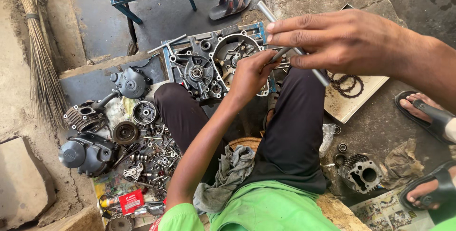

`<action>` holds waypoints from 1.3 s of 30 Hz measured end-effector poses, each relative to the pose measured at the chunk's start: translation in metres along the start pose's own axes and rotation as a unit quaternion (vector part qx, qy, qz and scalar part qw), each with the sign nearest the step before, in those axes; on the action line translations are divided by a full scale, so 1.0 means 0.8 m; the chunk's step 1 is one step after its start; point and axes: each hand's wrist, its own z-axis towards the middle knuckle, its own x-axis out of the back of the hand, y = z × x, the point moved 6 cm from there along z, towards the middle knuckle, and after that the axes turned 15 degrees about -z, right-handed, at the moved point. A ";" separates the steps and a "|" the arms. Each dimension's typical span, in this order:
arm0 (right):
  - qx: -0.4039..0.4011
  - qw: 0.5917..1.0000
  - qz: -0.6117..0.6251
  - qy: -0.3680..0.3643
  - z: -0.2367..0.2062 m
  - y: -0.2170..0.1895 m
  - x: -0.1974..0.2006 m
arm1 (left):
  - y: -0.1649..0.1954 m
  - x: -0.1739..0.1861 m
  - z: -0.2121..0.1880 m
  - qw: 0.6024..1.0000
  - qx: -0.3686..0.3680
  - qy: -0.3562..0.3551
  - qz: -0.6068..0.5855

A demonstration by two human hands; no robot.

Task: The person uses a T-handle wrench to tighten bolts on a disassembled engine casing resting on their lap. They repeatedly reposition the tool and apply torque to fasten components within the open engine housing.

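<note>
**A loose two-handed grip over an open engine case**

The fingers (304,24) of the right hand (342,41) were curled lightly round a long steel rod (321,75), pinching it near its middle rather than gripping it in a full fist. The rod slanted from above the knuckles down to the person's thigh. The left hand (249,76) was closed, its fingertips holding a short grey bar (281,53) that met the rod just under the right hand. How the two pieces joined could not be told.

Both hands were right over the open engine case (204,69), which sat in a blue frame (167,60) on the floor between the person's knees. Its gears and bearings lay bare.

With so light a pinch, the rod could probably have slid through the fingers and struck the exposed gears, or swung down onto the leg. If the short bar had slipped free, it could have dropped into the case's round opening and been hard to pick out.

To the left, a litter of small parts (152,157) covered the floor beside a dark cover (88,154), so anything that rolled there could easily have been lost. A finned cylinder (359,173) lay to the right, near another person's sandalled foot (427,112), which stood close enough to be hit by a falling tool.
</note>
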 end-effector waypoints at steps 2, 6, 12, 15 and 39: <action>-0.058 0.998 -0.021 -0.001 0.003 0.004 0.010 | 0.001 -0.001 0.002 1.000 0.008 0.015 -0.004; -0.247 0.963 -0.110 -0.010 0.000 0.023 0.039 | 0.012 -0.002 0.016 0.999 -0.032 0.005 0.005; -0.305 0.949 -0.067 -0.053 -0.007 0.028 0.077 | 0.024 0.001 0.032 1.000 0.009 -0.008 -0.018; -0.285 0.944 -0.115 -0.123 0.004 0.027 0.085 | 0.016 -0.004 0.032 0.997 0.076 -0.025 -0.016; 0.091 0.891 -0.442 -0.047 0.031 0.016 0.037 | 0.023 -0.010 0.037 0.989 -0.120 -0.056 0.061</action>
